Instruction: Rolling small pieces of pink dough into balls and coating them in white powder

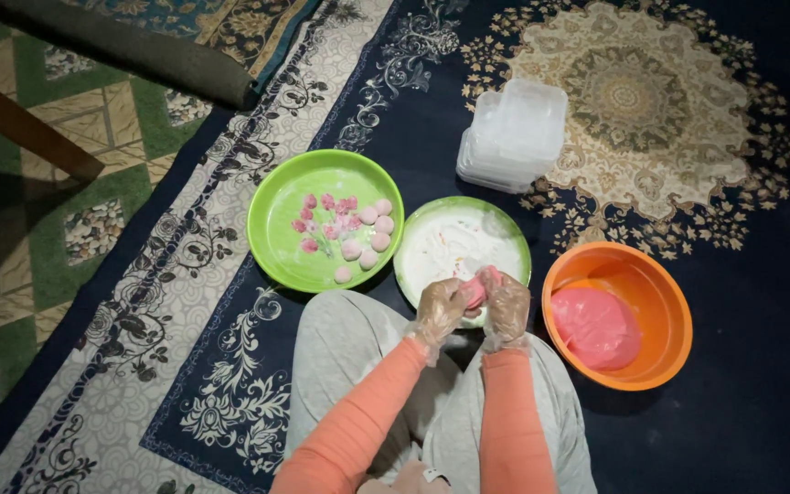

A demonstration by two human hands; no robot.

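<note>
The left hand (438, 309) and the right hand (508, 306), both in thin clear gloves, were closed around one small pink dough piece (475, 289), pinching it between them just over the near edge of the floury green plate (413, 265). To the left sat another green plate (272, 229) with little pink balls (368, 240) on it. To the right was an orange bowl (660, 288) with a big pink dough lump (594, 326), and clear boxes (514, 133) were stacked farther away on the carpet (733, 439).

A home living-room floor: a person sits on a dark blue patterned carpet (733, 366) with a cream medallion. Left of the carpet lies a green-and-beige geometric rug (66, 183); at the carpet's upper-left edge rests a dark rolled cushion (139, 55).
</note>
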